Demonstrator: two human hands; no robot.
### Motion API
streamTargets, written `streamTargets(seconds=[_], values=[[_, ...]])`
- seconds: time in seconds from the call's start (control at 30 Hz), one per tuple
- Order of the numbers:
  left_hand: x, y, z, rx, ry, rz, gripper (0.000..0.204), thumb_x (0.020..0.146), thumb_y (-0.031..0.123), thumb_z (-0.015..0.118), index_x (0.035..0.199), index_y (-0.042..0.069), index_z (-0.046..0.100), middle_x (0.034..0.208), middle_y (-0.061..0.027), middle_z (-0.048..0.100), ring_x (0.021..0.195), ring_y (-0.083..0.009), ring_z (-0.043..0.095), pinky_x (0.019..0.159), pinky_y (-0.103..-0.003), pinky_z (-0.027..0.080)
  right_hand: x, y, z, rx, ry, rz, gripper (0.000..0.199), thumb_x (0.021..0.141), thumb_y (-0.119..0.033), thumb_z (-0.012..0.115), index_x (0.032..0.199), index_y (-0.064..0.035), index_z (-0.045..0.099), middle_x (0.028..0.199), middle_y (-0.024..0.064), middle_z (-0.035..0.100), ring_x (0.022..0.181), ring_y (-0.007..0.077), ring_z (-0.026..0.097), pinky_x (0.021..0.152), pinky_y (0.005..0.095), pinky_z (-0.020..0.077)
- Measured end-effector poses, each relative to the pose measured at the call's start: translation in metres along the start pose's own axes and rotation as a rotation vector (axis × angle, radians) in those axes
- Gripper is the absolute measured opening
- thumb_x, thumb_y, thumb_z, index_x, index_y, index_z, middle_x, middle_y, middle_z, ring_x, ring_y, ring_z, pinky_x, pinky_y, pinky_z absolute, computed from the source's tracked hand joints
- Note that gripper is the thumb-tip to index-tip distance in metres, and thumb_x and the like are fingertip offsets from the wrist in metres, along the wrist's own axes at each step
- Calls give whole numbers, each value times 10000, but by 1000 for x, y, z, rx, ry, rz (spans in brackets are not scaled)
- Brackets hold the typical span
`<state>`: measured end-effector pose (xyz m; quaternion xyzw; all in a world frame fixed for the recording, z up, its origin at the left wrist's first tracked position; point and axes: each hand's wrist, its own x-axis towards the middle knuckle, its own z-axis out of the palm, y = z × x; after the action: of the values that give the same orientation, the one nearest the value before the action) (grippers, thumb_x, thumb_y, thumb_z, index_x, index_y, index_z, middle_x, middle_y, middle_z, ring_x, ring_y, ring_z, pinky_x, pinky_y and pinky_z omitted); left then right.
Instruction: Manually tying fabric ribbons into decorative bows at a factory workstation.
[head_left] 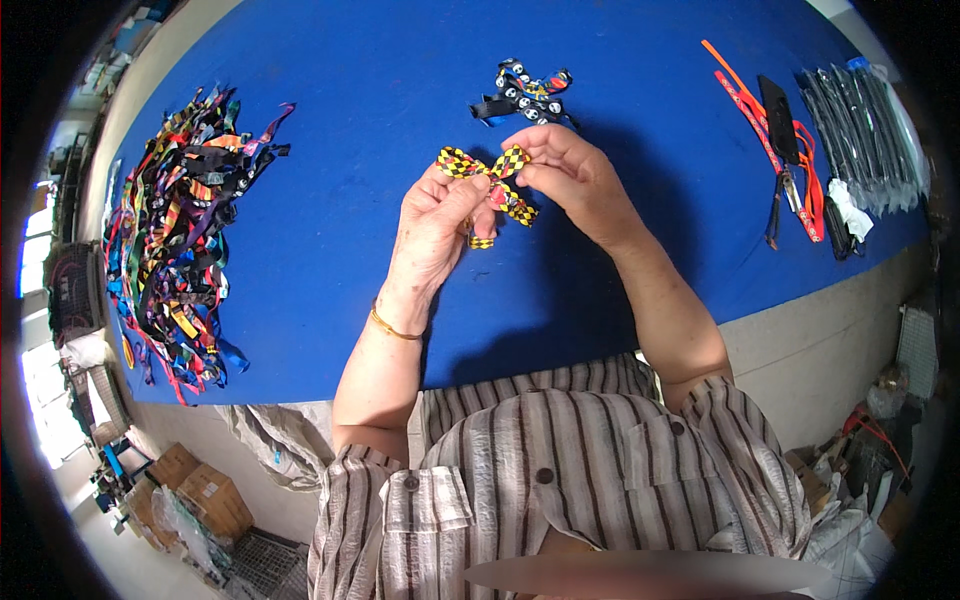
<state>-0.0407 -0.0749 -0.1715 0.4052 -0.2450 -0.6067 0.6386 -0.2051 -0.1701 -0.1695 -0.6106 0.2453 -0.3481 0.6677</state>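
Between my two hands is a ribbon bow (pixel 510 162) in a yellow and black diamond pattern with bits of red. My left hand (pixel 440 212) pinches it at the middle, thumb on top, and its lower tails hang out past the fingers. One upper loop is gripped by the fingertips of my right hand (pixel 568 180). Just beyond my hands, black and white patterned ribbon bows (pixel 522 100) with touches of blue and red lie on the blue table (pixel 350 130).
A big heap of mixed coloured ribbons (pixel 180 230) covers the table's left side. At the right lie orange straps (pixel 745 115), a black phone-like object (pixel 777 118), a row of dark plastic-wrapped packs (pixel 865 135) and a crumpled white piece (pixel 848 208). Cardboard boxes (pixel 212 500) stand on the floor at lower left.
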Motion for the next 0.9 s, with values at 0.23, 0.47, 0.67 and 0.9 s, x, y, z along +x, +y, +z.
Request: streamTargets(seconds=[0.23, 0.47, 0.67, 0.9], values=[[0, -1, 2, 117, -34, 19, 124, 958, 135, 628, 980, 20, 584, 787, -57, 657, 559, -93, 553, 517, -236, 460, -1, 3, -1, -34, -37, 67, 172, 936, -56, 534, 1077, -4, 615, 920, 14, 649, 807, 58, 599, 741, 227, 506], [1, -5, -2, 196, -28, 23, 120, 946, 111, 636, 987, 7, 593, 731, -34, 638, 572, -83, 558, 520, -226, 457, -2, 7, 0, -85, -51, 68, 126, 934, -71, 548, 1012, -2, 620, 873, 2, 648, 756, 41, 582, 667, 226, 489], [-1, 0, -3, 198, -35, -31, 159, 942, 146, 655, 971, 8, 582, 767, -58, 659, 557, -93, 560, 498, -232, 455, -5, 6, 8, -318, 83, -64, 94, 911, -52, 556, 971, -18, 621, 831, 45, 640, 723, 65, 586, 614, 261, 483], [0, 2, 0, 190, -31, -44, 144, 938, 126, 656, 962, 11, 574, 747, -50, 666, 543, -81, 563, 493, -216, 450, -5, 6, 13, -578, 226, -372, 106, 895, -41, 553, 982, -16, 609, 840, 110, 631, 730, 177, 637, 636, 316, 500]])
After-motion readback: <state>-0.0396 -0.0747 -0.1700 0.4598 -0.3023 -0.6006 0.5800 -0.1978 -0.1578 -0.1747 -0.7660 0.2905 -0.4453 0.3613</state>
